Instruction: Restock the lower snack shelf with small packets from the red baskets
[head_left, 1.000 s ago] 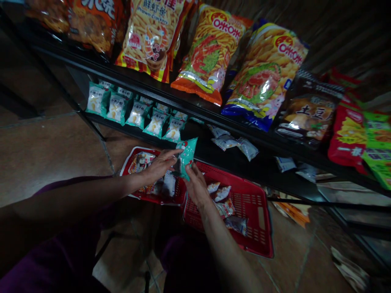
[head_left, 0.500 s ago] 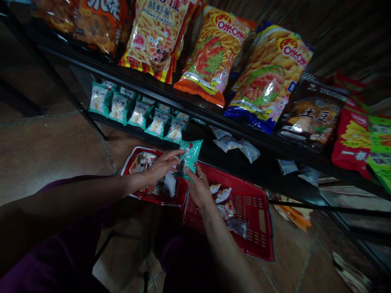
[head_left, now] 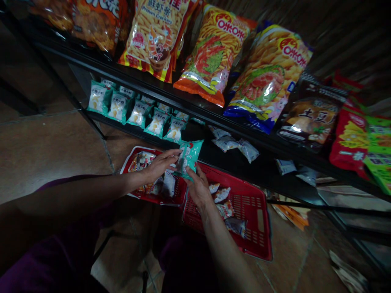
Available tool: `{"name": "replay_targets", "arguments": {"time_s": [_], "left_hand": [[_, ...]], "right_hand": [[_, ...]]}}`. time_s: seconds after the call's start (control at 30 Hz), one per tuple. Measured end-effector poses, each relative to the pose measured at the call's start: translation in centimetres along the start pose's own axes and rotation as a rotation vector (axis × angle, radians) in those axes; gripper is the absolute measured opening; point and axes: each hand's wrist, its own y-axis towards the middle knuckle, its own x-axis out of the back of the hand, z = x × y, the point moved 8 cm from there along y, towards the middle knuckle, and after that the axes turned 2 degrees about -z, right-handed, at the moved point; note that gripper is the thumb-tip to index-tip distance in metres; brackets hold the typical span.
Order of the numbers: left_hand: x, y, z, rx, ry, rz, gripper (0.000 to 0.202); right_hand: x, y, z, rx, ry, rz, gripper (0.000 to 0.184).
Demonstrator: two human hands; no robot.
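A small teal snack bag [head_left: 192, 152] is held between my two hands, above the red baskets and just in front of the lower shelf. My left hand [head_left: 161, 165] has its fingers on the bag's left side. From below, my right hand [head_left: 198, 185] grips its lower right part, thumb on the front. Similar teal snack bags [head_left: 139, 112] stand in rows on the lower shelf. Below my left hand is a red basket [head_left: 130, 158] with mixed small packets; beside it, a larger red basket [head_left: 259, 203] holds several small packets.
Large snack bags [head_left: 259, 77] line the upper black shelf [head_left: 128, 75], which overhangs the lower one. Silvery packets [head_left: 227, 142] lie on the lower shelf to the right. Orange and pale packaging [head_left: 291, 215] is near the floor at right. My knees are below the baskets.
Both hands keep hold of the teal bag in nearly the same place. My left fingers have shifted slightly on it, and the view has moved a little.
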Motion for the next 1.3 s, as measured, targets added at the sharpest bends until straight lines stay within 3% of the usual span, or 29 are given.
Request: {"name": "replay_targets", "arguments": {"time_s": [0.2,0.57,0.77,0.87,1.0,1.1,1.3], "left_hand": [[0.2,0.4,0.7,0.010,-0.046,0.004,0.033],[0.3,0.3,1.3,0.079,0.057,0.015,0.042],[0.1,0.1,1.3,0.102,-0.006,0.028,0.054],[-0.3,0.0,0.8,0.074,-0.007,0.088,0.056],[-0.1,0.2,0.6,0.074,-0.003,0.085,0.064],[-0.1,0.2,1.2,0.138,-0.047,0.095,0.067],[0.4,0.2,2.2,0.305,-0.152,0.060,0.051]], "right_hand": [[0.2,0.0,0.2,0.015,-0.002,-0.020,0.034],[0.0,0.4,-0.4,0.146,-0.137,0.009,0.042],[-0.3,0.3,-0.3,0.110,-0.155,0.045,0.046],[-0.8,-0.2,0.4,0.163,-0.184,0.080,0.050],[-0.7,-0.5,1.0,0.257,-0.282,0.081,0.048],[-0.2,-0.3,1.2,0.327,-0.373,0.067,0.044],[0.3,-0.5,1.9,0.444,-0.497,0.051,0.037]]}}
